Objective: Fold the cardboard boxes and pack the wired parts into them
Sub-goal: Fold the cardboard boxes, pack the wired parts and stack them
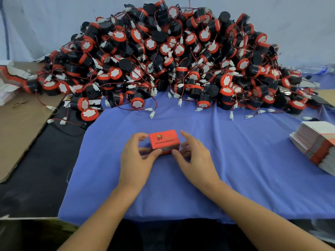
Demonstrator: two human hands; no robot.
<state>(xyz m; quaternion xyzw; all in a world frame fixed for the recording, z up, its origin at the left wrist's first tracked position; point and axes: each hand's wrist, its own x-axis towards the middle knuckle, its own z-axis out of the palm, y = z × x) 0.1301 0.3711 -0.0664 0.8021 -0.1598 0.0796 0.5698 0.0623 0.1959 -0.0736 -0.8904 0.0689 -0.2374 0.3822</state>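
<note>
A small red cardboard box (164,141) with printed lettering sits folded on the blue cloth (235,169), closed on top. My left hand (136,160) grips its left end, thumb on the near side and fingers curled over the far edge. My right hand (194,158) holds the right end the same way, index finger reaching along the far side. Behind, a big heap of black and red wired parts (163,60) with white connectors fills the back of the table.
A stack of flat unfolded boxes (317,144) lies at the right edge. Another pile of flat boxes (10,78) rests on brown cardboard (21,124) at the left. Loose parts (89,114) and wires spill onto the black surface at left.
</note>
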